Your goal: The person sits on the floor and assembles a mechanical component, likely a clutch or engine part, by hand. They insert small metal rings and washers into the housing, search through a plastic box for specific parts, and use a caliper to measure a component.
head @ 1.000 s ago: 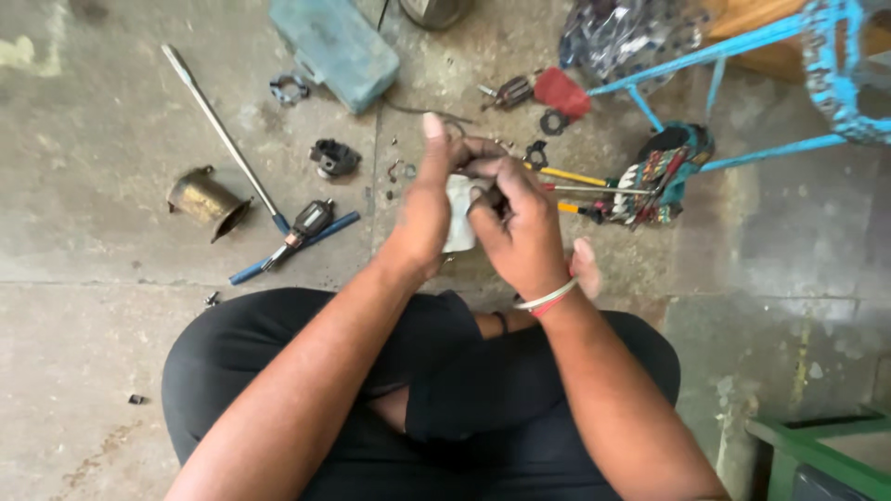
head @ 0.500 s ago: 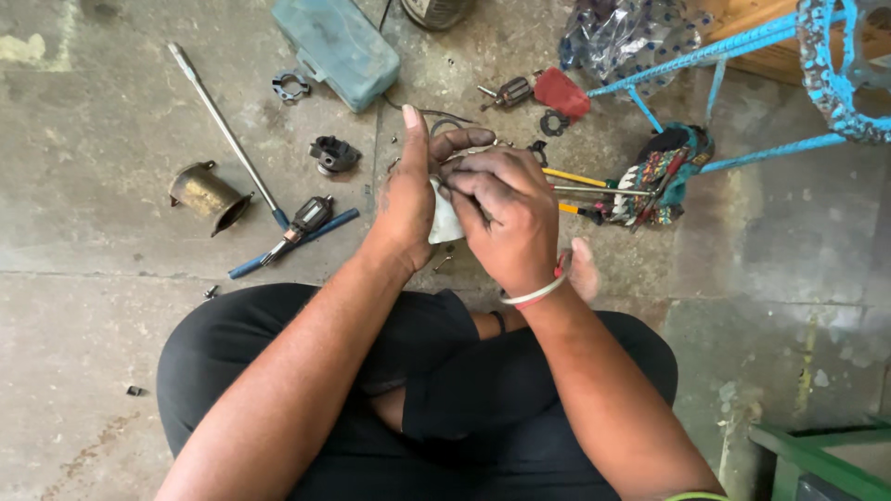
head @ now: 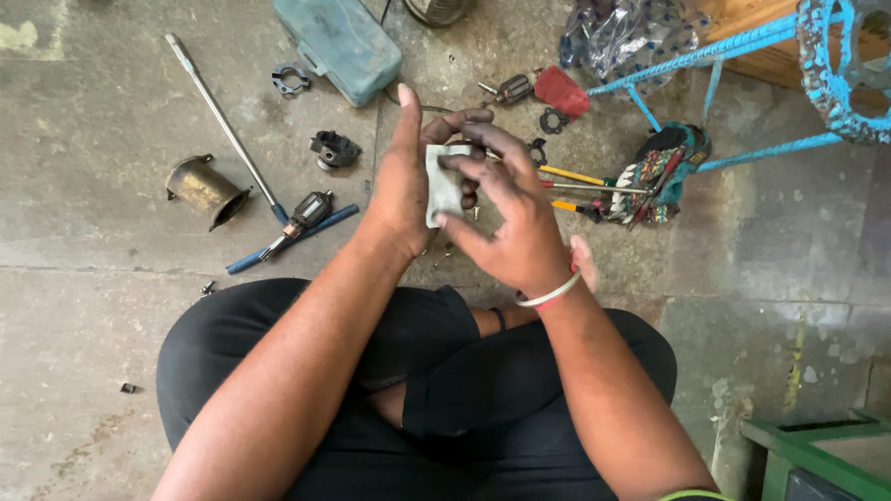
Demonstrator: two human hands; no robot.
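The left hand (head: 408, 190) and right hand (head: 510, 227) are gripping a small pale folded piece (head: 444, 186) between them above the concrete floor (head: 93, 315), fingers (head: 473, 148) curling around it. A metal rod (head: 218, 116) and teal case (head: 339, 42) are lying nearby.

A pale grey-white piece (head: 444, 186) is showing between the hands; a teal case (head: 342, 44) is lying at eleven o'clock, bright blue bars (head: 705, 56) at one, a brass-coloured cylinder (head: 202, 188) at nine.
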